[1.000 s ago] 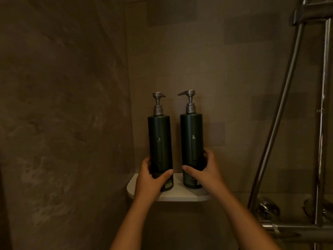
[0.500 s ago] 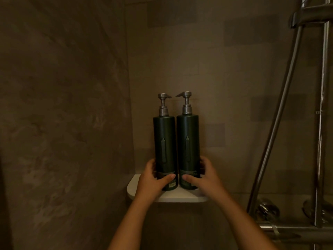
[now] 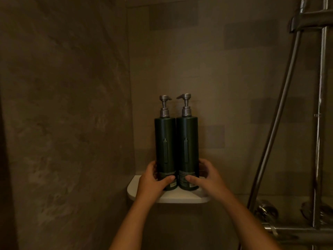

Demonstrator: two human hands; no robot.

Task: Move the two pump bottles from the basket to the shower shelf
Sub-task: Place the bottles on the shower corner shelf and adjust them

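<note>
Two tall dark green pump bottles with grey pumps stand upright and side by side, touching, on a small white corner shelf [image 3: 180, 198]. The left bottle [image 3: 164, 139] has my left hand [image 3: 153, 183] wrapped around its base, thumb across the front label. Around the base of the right bottle [image 3: 187, 139] is my right hand [image 3: 207, 177], thumb on its label. Both bottle bottoms rest on the shelf. The basket is out of view.
Brown tiled walls meet in the corner behind the shelf. A chrome shower rail [image 3: 321, 123] and hose [image 3: 277, 120] run down the right side, with the mixer tap and handles [image 3: 266, 212] at the lower right.
The two bottles stood apart a second ago. Both hands have slid them together toward the shelf's middle, and they now touch.
</note>
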